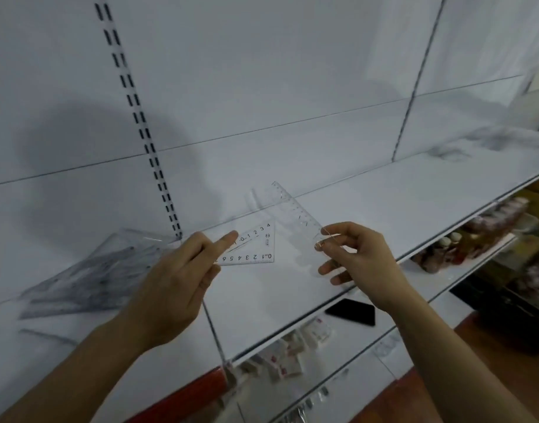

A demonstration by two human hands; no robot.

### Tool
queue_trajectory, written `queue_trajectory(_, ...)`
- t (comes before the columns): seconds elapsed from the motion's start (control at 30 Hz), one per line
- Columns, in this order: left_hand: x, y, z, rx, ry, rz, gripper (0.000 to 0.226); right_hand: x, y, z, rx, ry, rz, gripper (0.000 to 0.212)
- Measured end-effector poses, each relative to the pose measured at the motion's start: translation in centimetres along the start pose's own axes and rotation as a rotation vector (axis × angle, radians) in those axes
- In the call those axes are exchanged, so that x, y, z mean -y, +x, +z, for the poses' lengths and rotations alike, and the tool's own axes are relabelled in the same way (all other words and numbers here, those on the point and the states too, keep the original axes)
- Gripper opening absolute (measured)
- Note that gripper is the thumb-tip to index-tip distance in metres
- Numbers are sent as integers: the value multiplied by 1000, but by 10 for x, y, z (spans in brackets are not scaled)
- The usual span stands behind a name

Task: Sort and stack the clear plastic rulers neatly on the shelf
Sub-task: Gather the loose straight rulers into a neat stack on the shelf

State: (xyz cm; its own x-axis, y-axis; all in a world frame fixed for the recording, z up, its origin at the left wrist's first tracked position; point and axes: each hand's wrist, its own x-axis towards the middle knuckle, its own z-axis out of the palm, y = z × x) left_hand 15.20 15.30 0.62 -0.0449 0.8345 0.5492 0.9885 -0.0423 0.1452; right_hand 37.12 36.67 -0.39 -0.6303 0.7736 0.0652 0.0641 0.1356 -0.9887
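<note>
A clear triangular ruler point(256, 248) with printed numbers sits over the white shelf point(384, 209), and my left hand point(176, 282) holds its left corner, index finger stretched out along it. My right hand point(350, 254) pinches the near end of a clear straight ruler point(295, 209) that points up and away to the left. A pile of clear triangular rulers point(88, 276) lies on the shelf at the left. More clear rulers point(491, 138), blurred, lie at the far right of the shelf.
A clear upright divider point(214, 331) stands on the shelf's front part below my left hand. A black phone point(352, 311) lies on the lower shelf, beside white packets point(292, 352). Bottled goods point(463, 242) fill the lower right. A slotted upright point(140, 117) runs down the back panel.
</note>
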Motion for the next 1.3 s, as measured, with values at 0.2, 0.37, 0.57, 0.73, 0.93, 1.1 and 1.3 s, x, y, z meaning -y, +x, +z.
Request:
queue_trajectory(0.2, -87, 100, 84, -15, -95, 171, 50, -29, -1, -144, -112, -77, -26, 15)
queue_trajectory(0.37, -155, 170, 149, 21, -222, 250, 48, -46, -16, -254, -219, -215, -56, 10)
queue_trajectory(0.57, -215, 248, 212, 143, -273, 438, 48, -59, -24, -359, -503, -457, -86, 31)
queue_trajectory(0.73, -237, 322, 263, 154, -309, 554, 52, -72, -13, -420, -649, -628, -41, 32)
queue_trajectory(0.93, -248, 412, 334, 115, -343, 680, 53, -94, 47, -484, -707, -736, -41, 35)
queue_trajectory(1.1, -241, 488, 381, 101, -440, 628, 41, -103, 119, -532, -719, -708, -47, 32)
queue_trajectory(1.3, -228, 563, 442, 107, -475, 560, 36, -114, 209, -585, -694, -714, -35, 26)
